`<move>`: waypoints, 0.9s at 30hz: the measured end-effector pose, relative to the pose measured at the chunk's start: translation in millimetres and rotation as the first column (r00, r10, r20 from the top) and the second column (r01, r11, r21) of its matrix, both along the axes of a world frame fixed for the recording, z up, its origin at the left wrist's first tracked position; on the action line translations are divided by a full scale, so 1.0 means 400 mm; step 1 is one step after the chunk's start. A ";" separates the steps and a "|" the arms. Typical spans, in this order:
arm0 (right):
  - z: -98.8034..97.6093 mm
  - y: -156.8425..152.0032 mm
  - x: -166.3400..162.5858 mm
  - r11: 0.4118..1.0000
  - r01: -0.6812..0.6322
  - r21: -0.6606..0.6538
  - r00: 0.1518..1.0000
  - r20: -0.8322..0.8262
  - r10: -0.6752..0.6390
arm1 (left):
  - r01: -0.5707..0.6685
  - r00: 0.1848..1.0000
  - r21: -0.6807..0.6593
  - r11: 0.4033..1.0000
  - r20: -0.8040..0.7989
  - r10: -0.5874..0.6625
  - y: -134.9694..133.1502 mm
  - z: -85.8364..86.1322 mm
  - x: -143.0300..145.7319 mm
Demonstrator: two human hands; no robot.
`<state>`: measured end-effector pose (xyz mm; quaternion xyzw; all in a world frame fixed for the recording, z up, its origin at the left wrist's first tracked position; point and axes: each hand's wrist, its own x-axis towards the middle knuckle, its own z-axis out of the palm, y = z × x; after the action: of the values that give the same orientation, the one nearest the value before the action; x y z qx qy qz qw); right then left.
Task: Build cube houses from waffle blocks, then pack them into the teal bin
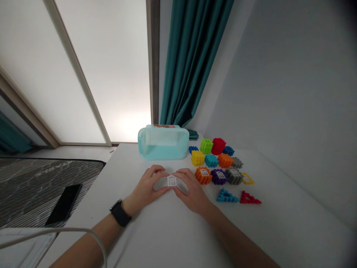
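A small white toy window piece (172, 181) with a lattice is at the middle of the white table. My left hand (147, 186) pinches its left side between thumb and fingers. On its right side, my right hand (189, 188) grips it the same way. Right of my right hand stand an orange block (203, 176), a purple block (219, 177) and a grey block (234, 176), each with a similar white lattice piece on it. Nearer to me lie a blue triangle piece (227, 196) and a red triangle piece (250, 198).
A pale turquoise plastic bin (164, 153) stands behind my hands. Several other coloured blocks, among them a yellow one (198, 158) and a red one (218, 146), sit back right. A white cable (69, 229) crosses the lower left. A phone (63, 204) lies off the table's left side.
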<state>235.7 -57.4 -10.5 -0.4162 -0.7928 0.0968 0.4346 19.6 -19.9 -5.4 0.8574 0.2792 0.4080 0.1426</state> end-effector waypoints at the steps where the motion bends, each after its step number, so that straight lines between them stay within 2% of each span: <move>1: 0.000 -0.001 0.000 1.000 -0.003 -0.001 1.000 -0.003 0.003 | 0.002 1.000 -0.003 1.000 -0.001 -0.002 0.000 0.000 0.000; 18: -0.003 0.001 0.003 0.999 0.022 0.039 0.999 0.025 -0.023 | 0.016 1.000 -0.095 0.995 0.028 -0.014 -0.004 0.006 0.006; 27: 0.001 0.005 0.019 0.975 -0.009 0.221 0.991 0.129 -0.020 | 0.111 0.991 -0.226 0.968 0.094 -0.092 -0.012 0.026 0.013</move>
<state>243.4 -55.5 -10.2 -0.3727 -0.8242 -0.0208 0.4258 24.6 -24.6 5.0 0.8307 0.2744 0.4001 0.2733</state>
